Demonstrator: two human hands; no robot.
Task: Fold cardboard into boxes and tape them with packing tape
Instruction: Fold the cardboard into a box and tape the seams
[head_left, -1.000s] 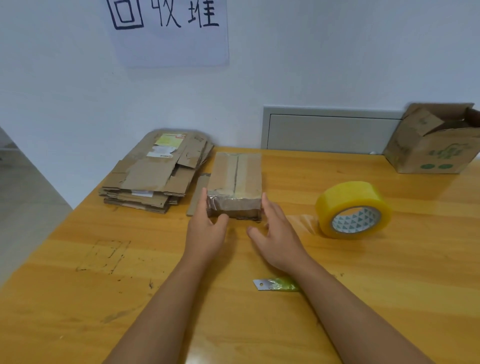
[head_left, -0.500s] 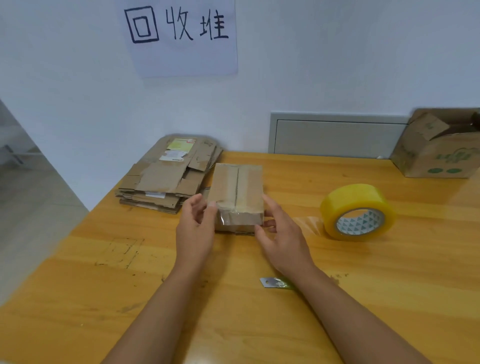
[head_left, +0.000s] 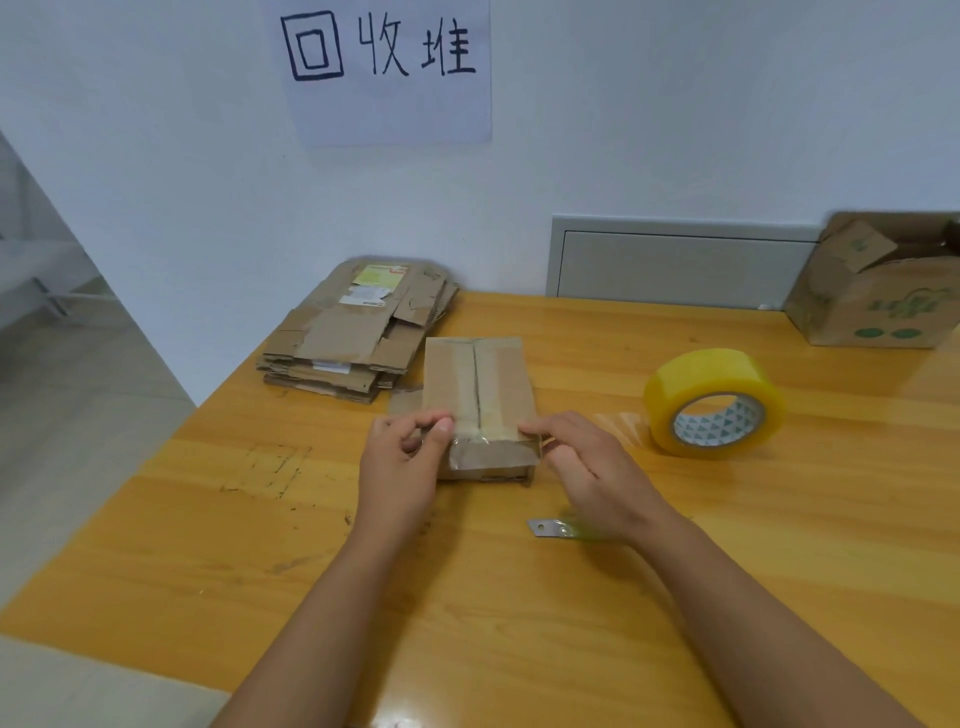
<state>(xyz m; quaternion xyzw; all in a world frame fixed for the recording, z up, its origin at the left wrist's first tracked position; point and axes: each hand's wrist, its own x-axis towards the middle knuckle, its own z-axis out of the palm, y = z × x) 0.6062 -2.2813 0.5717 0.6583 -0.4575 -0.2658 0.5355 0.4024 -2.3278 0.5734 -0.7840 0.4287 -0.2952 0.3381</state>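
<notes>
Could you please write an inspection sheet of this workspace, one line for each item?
Surface: wooden table, with scuff marks at the left.
Job's things: small taped box at the middle; yellow tape roll to its right; stack of flat cardboard at the back left.
Clutter: small cutter blade near the right wrist; open carton at the far right.
Grippers: left hand and right hand pinch the box's near end.
Cables: nothing seen.
Surroundings: white wall, paper sign, grey panel.
</notes>
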